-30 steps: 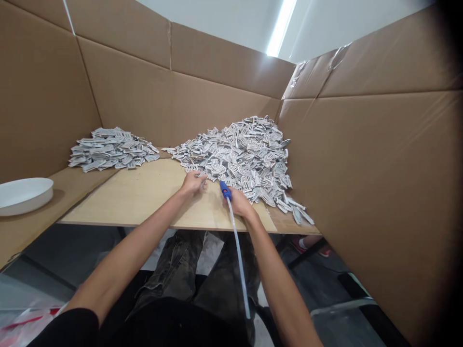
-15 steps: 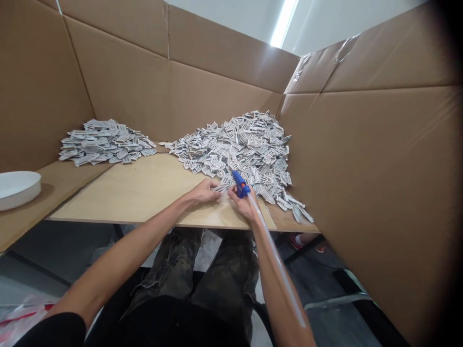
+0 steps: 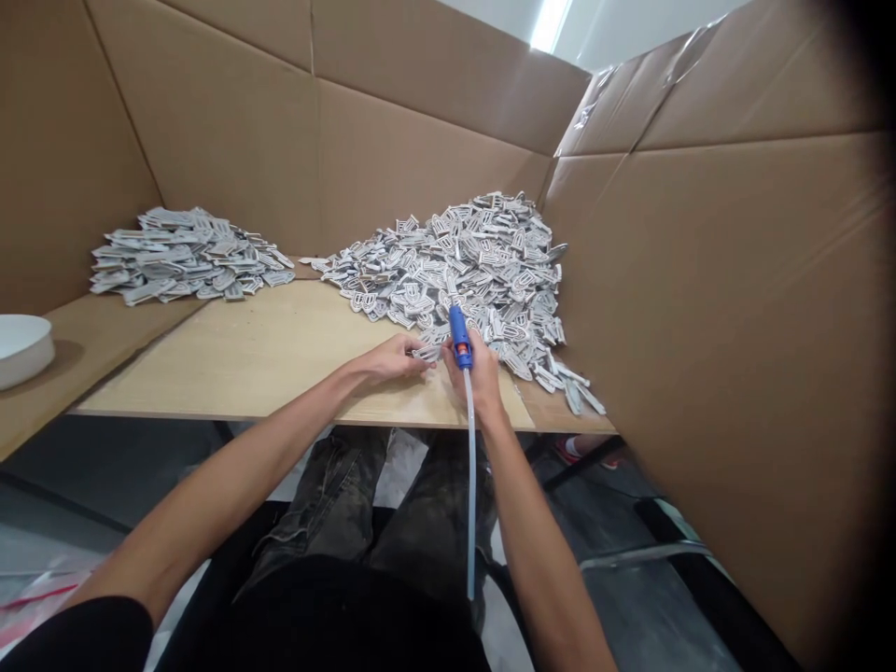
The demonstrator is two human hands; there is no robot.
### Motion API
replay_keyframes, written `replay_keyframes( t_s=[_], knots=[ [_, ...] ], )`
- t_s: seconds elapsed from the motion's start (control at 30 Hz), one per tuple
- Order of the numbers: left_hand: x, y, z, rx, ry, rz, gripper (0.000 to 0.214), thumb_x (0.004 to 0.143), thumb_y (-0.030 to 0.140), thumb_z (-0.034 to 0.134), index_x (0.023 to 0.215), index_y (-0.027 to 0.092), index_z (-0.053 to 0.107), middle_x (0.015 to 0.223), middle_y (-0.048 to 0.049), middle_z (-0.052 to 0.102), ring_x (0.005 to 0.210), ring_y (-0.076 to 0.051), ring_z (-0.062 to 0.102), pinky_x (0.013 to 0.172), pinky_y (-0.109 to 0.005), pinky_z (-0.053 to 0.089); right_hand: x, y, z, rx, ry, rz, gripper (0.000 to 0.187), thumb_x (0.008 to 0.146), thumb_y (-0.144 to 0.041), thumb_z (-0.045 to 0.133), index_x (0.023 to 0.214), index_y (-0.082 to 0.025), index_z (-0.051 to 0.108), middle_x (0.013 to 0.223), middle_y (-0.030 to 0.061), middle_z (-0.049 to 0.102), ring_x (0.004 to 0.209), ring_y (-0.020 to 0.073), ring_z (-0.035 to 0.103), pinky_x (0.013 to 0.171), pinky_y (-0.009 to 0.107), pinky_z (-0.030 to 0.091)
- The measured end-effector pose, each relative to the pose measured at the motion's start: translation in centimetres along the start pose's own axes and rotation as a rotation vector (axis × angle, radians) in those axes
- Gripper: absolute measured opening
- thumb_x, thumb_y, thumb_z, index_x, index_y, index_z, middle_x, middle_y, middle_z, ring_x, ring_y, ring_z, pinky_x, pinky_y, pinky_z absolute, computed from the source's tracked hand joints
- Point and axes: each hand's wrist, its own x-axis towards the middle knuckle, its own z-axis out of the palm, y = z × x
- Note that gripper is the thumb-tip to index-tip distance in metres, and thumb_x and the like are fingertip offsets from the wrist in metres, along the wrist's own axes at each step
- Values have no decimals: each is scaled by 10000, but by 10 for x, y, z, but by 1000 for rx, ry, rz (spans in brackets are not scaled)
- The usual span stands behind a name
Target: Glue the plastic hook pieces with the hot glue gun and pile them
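My right hand is wrapped round a blue glue gun, its nozzle pointing away from me toward the pile. A long translucent glue stick runs out of its back end and hangs toward my lap. Close by on the left, my left hand pinches a flat whitish slotted piece between thumb and fingers, low over the board's front part. The fingertips of both hands nearly meet at this piece. Just beyond them spreads a large heap of similar slotted pieces.
A smaller stack of flat whitish pieces lies at the back left. A white round dish stands at the left edge. Cardboard walls enclose the wooden board on the left, back and right.
The glue gun has turned more upright, and its glue stick has swung left, off my right forearm. My left hand still holds the slotted piece. The view has shifted slightly.
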Motion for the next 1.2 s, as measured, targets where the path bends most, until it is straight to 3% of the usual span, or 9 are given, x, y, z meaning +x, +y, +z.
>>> replay_keyframes(
  t_s=[0.2, 0.4, 0.5, 0.63, 0.73, 0.93, 1.2],
  knots=[
    [4, -4, -1, -15, -22, 33, 159, 786, 269, 776, 746, 120, 734, 713, -65, 657, 634, -133, 555, 643, -271, 451, -4, 1, 9, 10, -50, -55, 152, 949, -404, 589, 940, -253, 567, 866, 18, 697, 746, 204, 629, 736, 318, 482],
    [8, -9, 3, -154, -20, 36, 162, 826, 247, 778, 788, 119, 686, 752, -62, 653, 640, -123, 584, 662, -263, 492, -3, 2, 12, -3, -16, -107, 203, 930, -444, 627, 899, -249, 578, 882, 20, 652, 798, 208, 603, 754, 323, 483],
    [11, -12, 2, -243, 125, -15, 140, 842, 202, 752, 847, 152, 621, 720, -30, 625, 581, -108, 573, 590, -231, 464, 0, 1, 9, 62, 6, -121, 257, 918, -484, 674, 922, -228, 652, 964, 58, 678, 908, 236, 623, 821, 352, 504],
    [16, -14, -6, -238, 410, -51, 237, 918, 254, 676, 773, 192, 500, 578, 35, 499, 420, -63, 405, 429, -189, 265, -1, 4, 7, 291, -100, 140, 476, 922, -665, 642, 1030, -209, 729, 923, 66, 726, 738, 201, 640, 671, 317, 531],
    [18, -15, -12, -213, 517, -27, 255, 936, 290, 657, 771, 201, 484, 536, 60, 433, 389, -55, 333, 398, -193, 173, -5, 7, 8, 314, -188, 261, 618, 924, -795, 540, 963, -209, 736, 800, 49, 714, 628, 179, 612, 591, 292, 508],
    [21, -14, -9, -332, 442, 83, 181, 914, 219, 599, 816, 216, 447, 579, 59, 473, 412, -63, 352, 420, -188, 240, -7, 3, 8, 181, -220, 252, 623, 948, -776, 500, 799, -208, 708, 708, 39, 700, 688, 200, 681, 738, 307, 534],
    [20, -9, -5, -277, 391, 85, 92, 809, 134, 543, 775, 191, 479, 640, 35, 530, 445, -58, 419, 460, -209, 273, -5, 0, 7, 132, -174, 276, 569, 914, -748, 571, 726, -222, 677, 660, 36, 691, 640, 214, 679, 680, 319, 527]
  ],
)
